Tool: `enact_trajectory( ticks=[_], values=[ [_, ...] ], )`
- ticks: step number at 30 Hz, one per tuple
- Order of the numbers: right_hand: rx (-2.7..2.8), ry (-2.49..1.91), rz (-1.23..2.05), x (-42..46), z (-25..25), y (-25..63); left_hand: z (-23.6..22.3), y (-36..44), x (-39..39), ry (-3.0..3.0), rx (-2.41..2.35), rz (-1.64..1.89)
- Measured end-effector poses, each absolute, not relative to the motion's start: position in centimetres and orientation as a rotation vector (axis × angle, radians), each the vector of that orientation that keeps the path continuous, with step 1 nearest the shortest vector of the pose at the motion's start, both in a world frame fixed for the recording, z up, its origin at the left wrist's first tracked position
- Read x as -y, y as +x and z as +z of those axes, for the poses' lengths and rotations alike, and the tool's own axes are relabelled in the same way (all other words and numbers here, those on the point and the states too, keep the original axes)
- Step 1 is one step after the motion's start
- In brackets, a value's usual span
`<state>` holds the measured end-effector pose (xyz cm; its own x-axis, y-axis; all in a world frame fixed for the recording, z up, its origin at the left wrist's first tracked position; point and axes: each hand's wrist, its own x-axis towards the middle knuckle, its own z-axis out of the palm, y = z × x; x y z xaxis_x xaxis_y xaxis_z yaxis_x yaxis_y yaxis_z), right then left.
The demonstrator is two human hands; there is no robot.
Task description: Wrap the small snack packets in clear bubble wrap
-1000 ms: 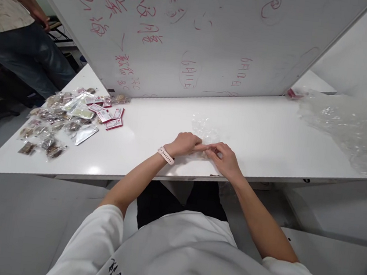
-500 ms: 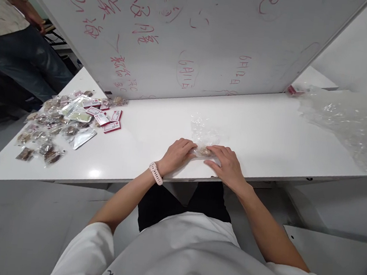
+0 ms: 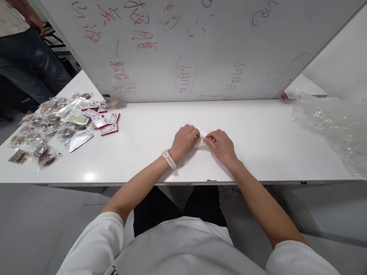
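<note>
Clear plastic wrap point(image 3: 201, 143) lies on the white table point(image 3: 145, 151) between the right hand point(image 3: 223, 149), pinching its near end, and the left hand point(image 3: 183, 143), curled against the other — thumb hidden, grip unclear. It seems already rolled compact; no fastening shows, and any contents are indistinguishable.

Packets point(image 3: 66, 133) and boxes point(image 3: 109, 130) left on table point(image 3: 150, 134), bag point(image 3: 202, 143) mid-table, plastic sheeting point(image 3: 343, 133) right, whiteboard point(image 3: 214, 39) behind

Whiteboard point(image 3: 213, 48), red handwriting point(image 3: 140, 17), bystander point(image 3: 5, 18) in jeans point(image 3: 23, 62)
</note>
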<state>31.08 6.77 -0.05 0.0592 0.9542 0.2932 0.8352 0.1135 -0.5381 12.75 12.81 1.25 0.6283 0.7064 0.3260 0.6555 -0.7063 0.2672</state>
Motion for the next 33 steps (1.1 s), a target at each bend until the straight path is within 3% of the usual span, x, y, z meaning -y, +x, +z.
enact_trajectory(
  ticks=[4, 11, 16, 22, 27, 29, 33],
  values=[
    [1.948, -1.621, 0.290, -5.9, -0.9, 32.1, 1.1, 11.6, -12.2, 2.727, -0.895, 0.559],
    [1.942, -1.852, 0.422, -9.1, 0.3, 33.5, 2.4, 13.2, -17.4, 2.300, -1.132, 0.495],
    [1.834, -1.906, 0.570, -12.4, 2.0, 34.6, 1.1, 15.0, -19.1, 2.163, -1.354, 0.683],
    [1.972, -1.729, 0.882, -12.7, 3.3, 34.0, 0.0, 15.2, -18.2, 1.984, -1.202, 0.878],
    [1.537, -1.475, 1.146, -11.7, 1.9, 34.9, 0.3, 15.2, -18.3, 1.687, -1.168, 1.050],
    [1.299, -1.438, 1.120, -11.8, 0.7, 37.1, 0.2, 15.1, -18.8, 1.582, -1.168, 1.053],
    [0.992, -1.562, 0.737, -13.6, -0.4, 45.0, 0.1, 15.1, -19.7, 1.430, -1.212, 1.062]
  ],
)
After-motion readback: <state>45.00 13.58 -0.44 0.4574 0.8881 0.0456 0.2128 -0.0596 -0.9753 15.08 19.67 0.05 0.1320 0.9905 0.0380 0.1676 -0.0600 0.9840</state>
